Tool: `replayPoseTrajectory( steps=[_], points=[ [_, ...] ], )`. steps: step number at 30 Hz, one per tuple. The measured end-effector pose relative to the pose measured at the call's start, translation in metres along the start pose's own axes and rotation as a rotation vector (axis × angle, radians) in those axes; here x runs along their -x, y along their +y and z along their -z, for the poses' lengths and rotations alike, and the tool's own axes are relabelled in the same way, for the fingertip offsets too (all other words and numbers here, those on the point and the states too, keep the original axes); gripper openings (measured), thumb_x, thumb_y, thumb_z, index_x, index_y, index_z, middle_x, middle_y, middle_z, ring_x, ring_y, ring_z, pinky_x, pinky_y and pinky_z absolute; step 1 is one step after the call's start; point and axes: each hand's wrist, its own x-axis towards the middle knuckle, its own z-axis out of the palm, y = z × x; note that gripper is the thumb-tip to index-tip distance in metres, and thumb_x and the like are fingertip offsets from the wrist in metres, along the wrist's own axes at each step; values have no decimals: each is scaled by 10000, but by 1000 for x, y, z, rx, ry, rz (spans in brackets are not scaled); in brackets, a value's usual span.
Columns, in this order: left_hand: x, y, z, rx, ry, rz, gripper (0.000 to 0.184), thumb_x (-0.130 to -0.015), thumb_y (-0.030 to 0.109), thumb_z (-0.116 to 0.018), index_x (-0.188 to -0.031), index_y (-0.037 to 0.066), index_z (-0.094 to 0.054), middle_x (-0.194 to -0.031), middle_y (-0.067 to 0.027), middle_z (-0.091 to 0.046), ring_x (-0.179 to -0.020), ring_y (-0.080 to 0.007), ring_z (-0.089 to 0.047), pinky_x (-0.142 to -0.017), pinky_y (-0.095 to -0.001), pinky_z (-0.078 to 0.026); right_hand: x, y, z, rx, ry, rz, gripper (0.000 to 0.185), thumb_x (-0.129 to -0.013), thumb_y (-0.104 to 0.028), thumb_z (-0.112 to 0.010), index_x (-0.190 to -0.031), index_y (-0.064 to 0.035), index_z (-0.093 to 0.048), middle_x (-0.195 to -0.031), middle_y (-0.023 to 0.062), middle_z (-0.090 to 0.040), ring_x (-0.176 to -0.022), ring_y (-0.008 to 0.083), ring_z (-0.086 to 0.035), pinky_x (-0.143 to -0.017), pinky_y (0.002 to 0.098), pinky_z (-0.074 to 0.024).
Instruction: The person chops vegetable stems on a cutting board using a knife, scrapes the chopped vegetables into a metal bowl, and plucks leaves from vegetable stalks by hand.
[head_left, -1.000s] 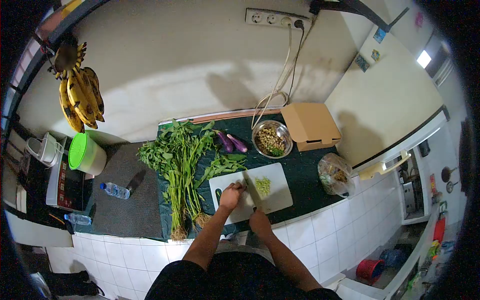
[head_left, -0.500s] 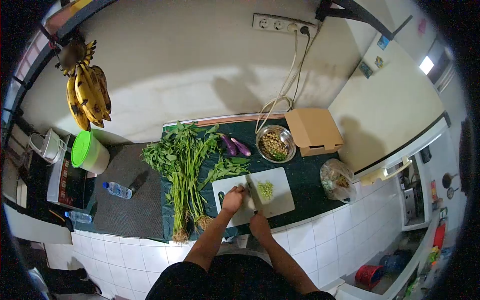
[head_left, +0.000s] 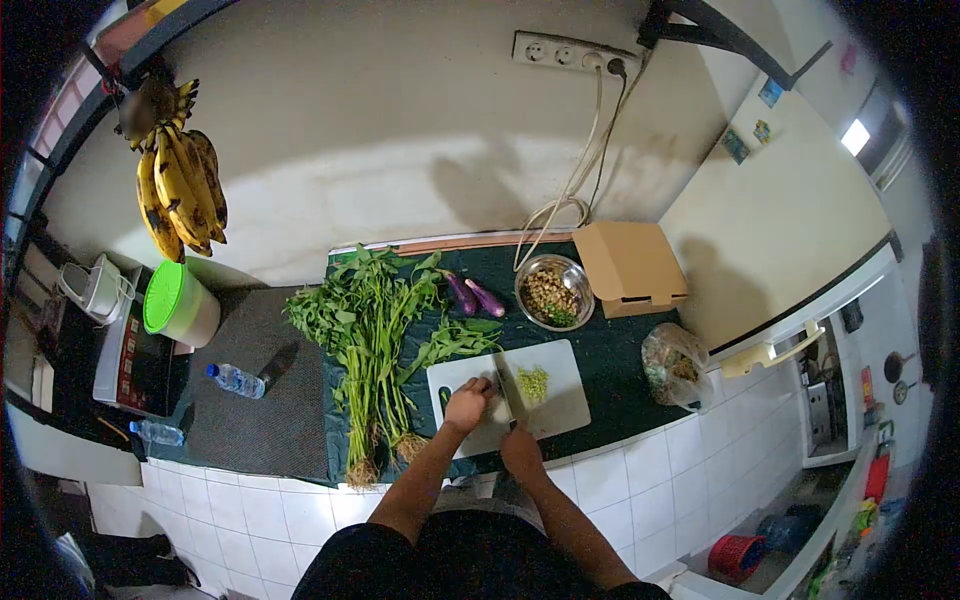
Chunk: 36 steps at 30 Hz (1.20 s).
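Note:
A white cutting board (head_left: 565,405) lies at the counter's front edge, with a small pile of chopped pale green pieces (head_left: 533,383) on it. My right hand (head_left: 521,451) is wrapped round the handle of a knife (head_left: 505,392), whose blade points away from me, left of the pile. On the board's left part my left hand (head_left: 468,404) is closed beside the blade; what its fingers hold is too small to make out. Leafy green stalks with roots (head_left: 367,340) lie left of the board. Loose leaves (head_left: 455,341) and two purple eggplants (head_left: 474,295) are behind it.
A metal bowl of chopped food (head_left: 553,292) stands behind the board, beside a cardboard box (head_left: 630,268). A filled plastic bag (head_left: 673,367) sits at right. Water bottle (head_left: 236,380) and green-lidded container (head_left: 181,304) are at left; bananas (head_left: 180,190) hang above.
The whole view has shifted slightly, moving the scene a little right and down. Both hands stay at the board, the right still on the knife; the blade stands slightly more upright than a second ago.

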Motion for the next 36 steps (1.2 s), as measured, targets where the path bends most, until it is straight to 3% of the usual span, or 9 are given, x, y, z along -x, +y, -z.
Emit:
replayPoseTrajectory(
  steps=[6,8,12,15,18,21,24,30,36],
  points=[
    [1,-3,-7,6,12,8,289,-797,125,-564,-1062,106,-678,-1075,-55,-568,-1026,-246,-577,-884,-352,-512,-9,-21,45,277,-116,274,275,-870,-135,-546,-944,122,-610,-857,277,-641,-827,421,-655,-738,497,-535],
    [4,-5,-10,-7,0,15,292,-802,128,-565,-1069,107,-679,-1075,-57,-567,-1024,-247,-577,-887,-355,-510,9,-51,84,186,-165,215,340,-873,-141,-556,-1043,153,-563,-851,268,-643,-816,408,-658,-734,486,-538],
    [1,1,2,24,-48,22,291,-837,131,-562,-1103,107,-680,-1086,-61,-565,-1046,-252,-568,-899,-356,-505,21,-41,58,102,-146,151,352,-874,-142,-557,-1079,144,-540,-870,273,-645,-840,397,-665,-749,479,-539],
    [3,-1,1,13,-55,21,278,-853,133,-561,-1102,107,-682,-1087,-61,-561,-1052,-254,-562,-902,-356,-503,10,-31,41,180,-49,187,333,-887,-157,-552,-1058,128,-539,-903,291,-646,-885,406,-665,-774,479,-537],
    [4,0,-1,15,-18,13,267,-856,131,-562,-1091,106,-685,-1079,-65,-555,-1046,-256,-559,-901,-359,-501,7,-62,90,77,-142,-6,302,-892,-152,-540,-1029,116,-543,-918,296,-648,-900,420,-659,-779,484,-530],
    [4,-1,0,33,-21,15,264,-855,130,-559,-1085,104,-686,-1088,-69,-551,-1050,-254,-553,-905,-361,-498,10,-66,102,73,-133,170,295,-897,-140,-520,-1030,122,-542,-899,294,-648,-887,427,-656,-760,490,-529],
    [6,-2,-1,55,-36,23,259,-863,133,-547,-1080,102,-684,-1109,-72,-548,-1071,-249,-543,-914,-362,-494,18,-62,92,62,-216,61,311,-894,-144,-509,-1043,128,-527,-885,301,-642,-885,450,-645,-750,507,-524],
    [4,-6,-11,71,-67,60,255,-872,135,-530,-1072,101,-683,-1123,-74,-543,-1088,-260,-529,-931,-363,-484,6,-44,64,-89,-61,30,355,-909,-172,-498,-1096,131,-489,-881,301,-643,-863,473,-635,-747,520,-522],
    [3,-3,-4,55,-78,48,283,-817,111,-545,-1062,88,-686,-1130,-80,-551,-1091,-269,-528,-941,-358,-481,6,-52,73,-97,-117,-54,311,-914,-179,-496,-1016,111,-545,-899,303,-641,-829,478,-630,-765,516,-524]
  ],
)
